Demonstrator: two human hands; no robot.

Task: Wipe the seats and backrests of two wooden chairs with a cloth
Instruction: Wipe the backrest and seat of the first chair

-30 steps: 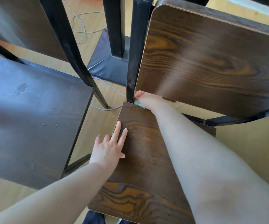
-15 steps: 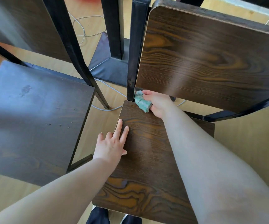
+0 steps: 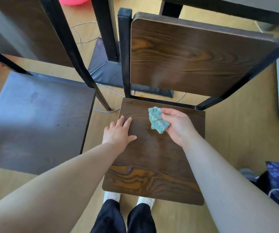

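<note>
Two chairs (image 3: 152, 165) and a white cable (image 3: 107, 112) rest on the floor (image 3: 236, 132).

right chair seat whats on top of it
The left hand lies flat on the seat by its left edge. The right hand holds a green cloth over its back part; whether cloth touches wood cannot be told. The forearms hide part of the seat.

Both forearms (image 3: 64, 179) are bare and sleeveless, above black trousers (image 3: 123, 217) and white shoes (image 3: 111, 196)
</note>
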